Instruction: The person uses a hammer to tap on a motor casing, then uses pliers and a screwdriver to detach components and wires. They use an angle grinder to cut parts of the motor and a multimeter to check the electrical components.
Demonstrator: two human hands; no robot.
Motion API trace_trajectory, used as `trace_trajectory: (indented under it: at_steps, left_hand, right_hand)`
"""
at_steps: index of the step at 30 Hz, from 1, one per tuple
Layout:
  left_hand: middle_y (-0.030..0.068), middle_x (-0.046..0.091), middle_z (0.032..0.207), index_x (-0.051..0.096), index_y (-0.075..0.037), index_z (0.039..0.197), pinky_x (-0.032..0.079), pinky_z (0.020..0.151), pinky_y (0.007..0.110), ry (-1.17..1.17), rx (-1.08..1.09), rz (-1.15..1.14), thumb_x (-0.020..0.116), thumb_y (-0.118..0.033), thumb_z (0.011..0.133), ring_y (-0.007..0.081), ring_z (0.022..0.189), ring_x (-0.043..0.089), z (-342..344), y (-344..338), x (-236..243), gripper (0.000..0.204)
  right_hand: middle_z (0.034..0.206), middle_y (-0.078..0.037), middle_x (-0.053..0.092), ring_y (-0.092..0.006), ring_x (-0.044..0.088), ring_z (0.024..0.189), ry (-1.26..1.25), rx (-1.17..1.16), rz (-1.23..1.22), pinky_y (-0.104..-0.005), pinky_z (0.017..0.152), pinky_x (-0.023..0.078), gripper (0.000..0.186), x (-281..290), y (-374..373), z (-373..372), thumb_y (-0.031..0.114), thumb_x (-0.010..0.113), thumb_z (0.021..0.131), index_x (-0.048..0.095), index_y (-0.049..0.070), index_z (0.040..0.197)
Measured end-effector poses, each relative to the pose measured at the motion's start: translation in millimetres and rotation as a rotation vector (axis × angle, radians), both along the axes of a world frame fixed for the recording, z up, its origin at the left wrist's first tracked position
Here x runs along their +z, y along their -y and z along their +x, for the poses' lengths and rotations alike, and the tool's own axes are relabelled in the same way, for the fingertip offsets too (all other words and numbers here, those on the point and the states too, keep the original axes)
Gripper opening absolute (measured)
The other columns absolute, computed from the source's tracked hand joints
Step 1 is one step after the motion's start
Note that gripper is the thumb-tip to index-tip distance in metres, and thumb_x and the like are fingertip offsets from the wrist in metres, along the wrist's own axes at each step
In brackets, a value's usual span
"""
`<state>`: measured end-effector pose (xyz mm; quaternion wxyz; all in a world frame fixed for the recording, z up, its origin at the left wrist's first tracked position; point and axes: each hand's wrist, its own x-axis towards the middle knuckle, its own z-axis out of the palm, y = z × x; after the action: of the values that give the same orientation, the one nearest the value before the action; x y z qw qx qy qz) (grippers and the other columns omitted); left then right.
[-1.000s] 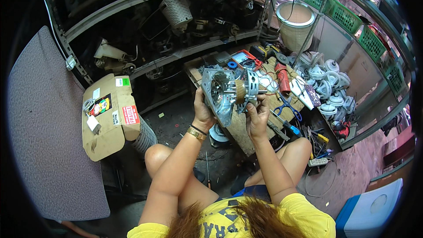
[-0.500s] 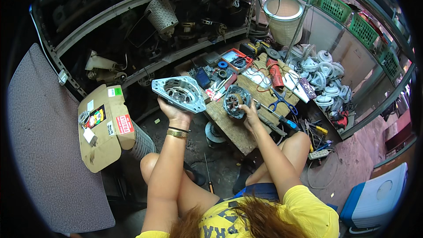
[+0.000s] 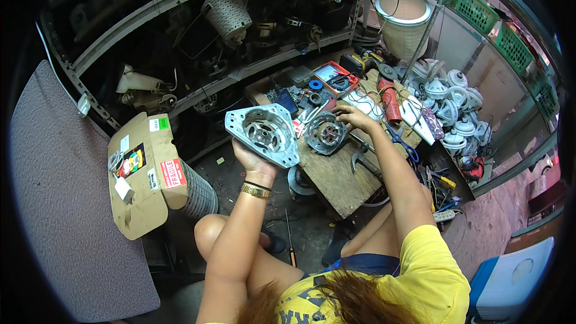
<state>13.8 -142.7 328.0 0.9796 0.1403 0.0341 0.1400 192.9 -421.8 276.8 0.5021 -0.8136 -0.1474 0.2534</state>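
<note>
elbow bent, my left hand [image 3: 255, 157] grips the triangular metal motor cover [image 3: 264, 133] from below, raised beside the wooden bench [image 3: 336, 174]. my right hand [image 3: 354, 117], fingers loose, rests on the motor body [image 3: 325, 133] there. red tray [image 3: 336, 78] behind holds wires.

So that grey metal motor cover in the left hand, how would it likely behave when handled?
The motor end cover looks like cast metal, so it is probably rigid and fairly heavy for its size. The left hand supports it from below, tilted, which fits that. Its flat, roughly triangular outline suggests it would lie still rather than roll, though the bare metal may be a little slippery.
</note>
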Motion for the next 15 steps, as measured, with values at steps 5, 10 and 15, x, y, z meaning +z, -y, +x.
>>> trace_trajectory:
  at_steps: [5,10,15]
  left_hand:
    - [0.0103,0.064,0.115,0.061,-0.008,0.116,0.049,0.095,0.045,-0.076,-0.020,-0.013,0.037,-0.049,0.089,0.0289,0.106,0.060,-4,7,2,0.054]
    - [0.0103,0.064,0.115,0.062,-0.009,0.115,0.048,0.095,0.046,-0.039,-0.029,-0.041,0.037,-0.052,0.090,0.0297,0.106,0.060,6,0,-5,0.055]
    - [0.0104,0.064,0.115,0.062,-0.009,0.114,0.048,0.094,0.046,-0.044,-0.020,-0.059,0.037,-0.053,0.090,0.0299,0.105,0.060,13,2,1,0.057]
  right_hand:
    - [0.097,-0.011,0.069,-0.0215,0.066,0.088,0.321,-0.007,-0.277,-0.0346,0.071,0.053,0.032,11,-24,28,0.021,0.063,0.079,0.066,0.008,0.108]
    - [0.108,-0.020,0.067,-0.0294,0.064,0.103,0.624,-0.028,-0.215,-0.0380,0.091,0.048,0.060,12,-128,51,0.043,0.075,0.075,0.062,-0.002,0.113]
    - [0.123,-0.019,0.061,-0.0357,0.057,0.117,0.557,-0.007,-0.661,-0.0499,0.098,0.043,0.075,3,-189,58,0.042,0.079,0.072,0.048,0.002,0.128]
